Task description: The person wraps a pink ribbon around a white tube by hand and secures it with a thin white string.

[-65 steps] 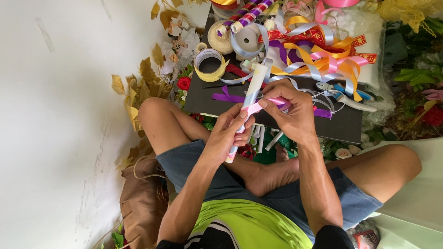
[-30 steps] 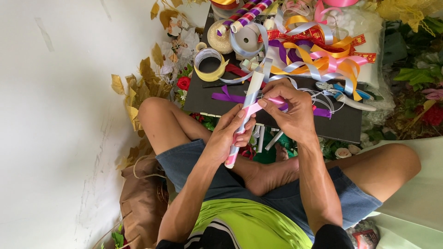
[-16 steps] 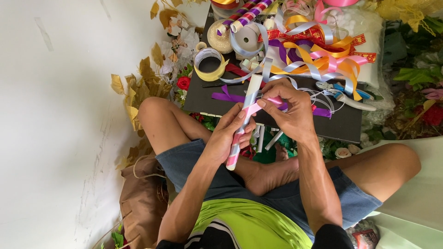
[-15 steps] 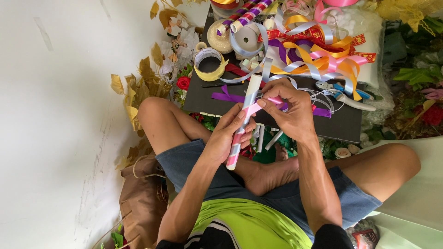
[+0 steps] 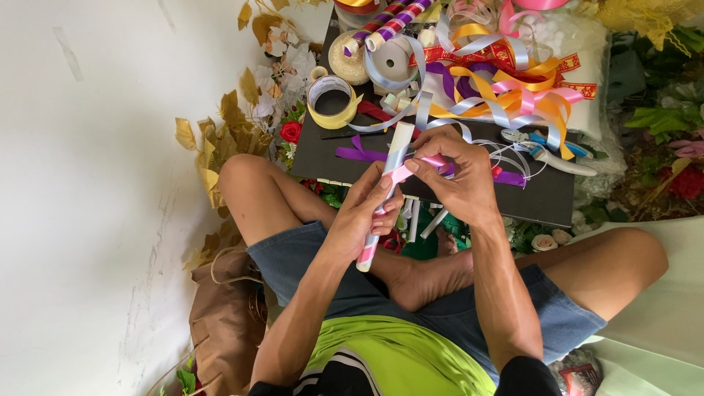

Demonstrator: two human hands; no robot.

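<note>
I sit cross-legged and hold a white stick (image 5: 397, 143) partly wound with pink and pale blue ribbon. My left hand (image 5: 359, 216) grips the stick around its middle, the lower striped end poking out below the palm. My right hand (image 5: 455, 176) pinches a pink ribbon (image 5: 433, 161) against the stick near its upper part, fingers curled over it. Both hands hover above the near edge of a black board (image 5: 543, 198).
The black board carries a heap of coloured ribbons (image 5: 506, 81), a yellow tape roll (image 5: 330, 99), ribbon spools (image 5: 392, 59), striped wrapped sticks (image 5: 389, 18) and pliers (image 5: 550, 150). Gold leaves and artificial flowers (image 5: 275, 66) lie left, greenery right, a brown bag (image 5: 227, 315) by my left leg.
The hands stay in place; the stick has shifted only slightly as the pink ribbon is worked around it.
</note>
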